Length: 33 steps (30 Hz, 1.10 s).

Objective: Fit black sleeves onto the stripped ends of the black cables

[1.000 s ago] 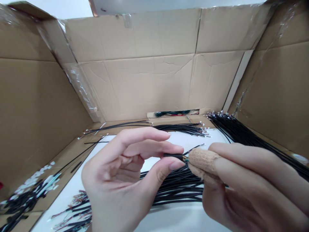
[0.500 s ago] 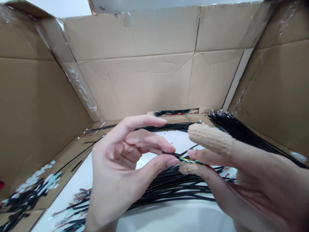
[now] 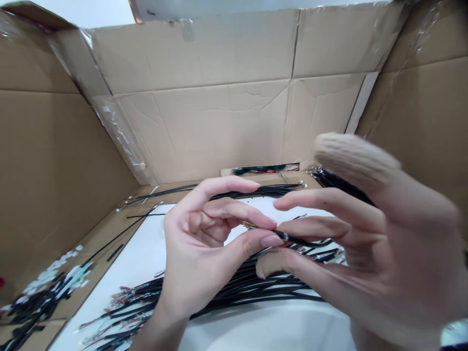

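Note:
Thumb and fingertip of my left hand (image 3: 204, 248) pinch a black cable (image 3: 305, 242) close to its end. Thin coloured wires (image 3: 249, 225) stick out to the left, partly hidden behind those fingers. My right hand (image 3: 395, 258), slightly blurred, has the cable between its thumb and lower fingers, just right of the left fingertips. Tan covers wrap its thumb tip and its raised index finger (image 3: 354, 156). Below both hands, a bundle of black cables (image 3: 256, 287) lies across the white surface (image 3: 263, 331), with bared coloured wire ends (image 3: 126, 297) at the left.
Cardboard walls (image 3: 204, 126) enclose the work area at the back and sides. At the left lie black pieces with white ends (image 3: 47, 292). More black cables (image 3: 168, 191) run along the back, and another bundle (image 3: 329, 179) sits at the back right. A slot (image 3: 266, 169) opens low in the back wall.
The cable end is turned round: its coloured wires pointed right and now point left. My right hand has shifted along the cable, with its index finger raised. My left hand has moved right.

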{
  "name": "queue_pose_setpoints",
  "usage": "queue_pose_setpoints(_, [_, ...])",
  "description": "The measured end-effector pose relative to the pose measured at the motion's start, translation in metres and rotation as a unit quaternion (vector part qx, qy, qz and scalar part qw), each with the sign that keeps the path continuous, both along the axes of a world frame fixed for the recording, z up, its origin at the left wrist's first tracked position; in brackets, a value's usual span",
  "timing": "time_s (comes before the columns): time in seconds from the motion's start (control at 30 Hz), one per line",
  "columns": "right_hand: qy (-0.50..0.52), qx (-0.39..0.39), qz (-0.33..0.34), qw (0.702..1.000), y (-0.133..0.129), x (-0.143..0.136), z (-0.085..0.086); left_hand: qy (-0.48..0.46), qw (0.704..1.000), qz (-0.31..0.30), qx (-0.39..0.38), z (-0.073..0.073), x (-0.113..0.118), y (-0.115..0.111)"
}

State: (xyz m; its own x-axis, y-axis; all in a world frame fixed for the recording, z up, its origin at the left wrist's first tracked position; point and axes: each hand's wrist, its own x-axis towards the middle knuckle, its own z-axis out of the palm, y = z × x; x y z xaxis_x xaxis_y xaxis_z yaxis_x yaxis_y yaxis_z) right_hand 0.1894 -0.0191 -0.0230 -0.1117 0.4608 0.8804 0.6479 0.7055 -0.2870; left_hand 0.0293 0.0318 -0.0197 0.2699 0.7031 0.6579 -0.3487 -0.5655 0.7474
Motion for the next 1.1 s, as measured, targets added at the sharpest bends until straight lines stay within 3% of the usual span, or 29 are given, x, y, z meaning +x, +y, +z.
queue_pose_setpoints(0.1, [0.054,-0.056,0.065,0.995,0.002,0.012,-0.001,-0.003,0.999,0.038,0.022,0.004,0.000,0.001])
queue_pose_setpoints(0.27, [0.043,-0.018,-0.015,0.999,0.003,0.016,-0.006,0.054,0.984,0.133,0.109,0.009,-0.006,-0.001])
queue_pose_setpoints(0.37, [-0.001,-0.007,-0.026,1.000,0.004,0.011,-0.005,0.095,0.962,0.184,0.175,0.009,-0.012,-0.004])
queue_pose_setpoints(0.5, [-0.050,0.002,-0.013,0.999,0.004,0.009,0.000,0.143,0.942,0.195,0.231,0.007,-0.019,-0.003])
queue_pose_setpoints(0.77, [-0.065,-0.013,0.002,0.998,0.007,0.008,-0.004,0.185,0.930,0.174,0.264,0.004,-0.026,0.004])
queue_pose_setpoints(0.87, [-0.038,-0.029,0.038,0.998,0.010,0.009,-0.003,0.177,0.942,0.145,0.245,0.010,-0.027,0.004])
queue_pose_setpoints(0.97, [0.006,-0.041,0.072,0.997,0.011,0.011,-0.003,0.143,0.968,0.124,0.167,0.018,-0.028,0.006])
queue_pose_setpoints(1.1, [0.037,-0.036,0.064,0.997,0.011,0.014,-0.007,0.138,0.978,0.132,0.083,0.020,-0.026,0.014])
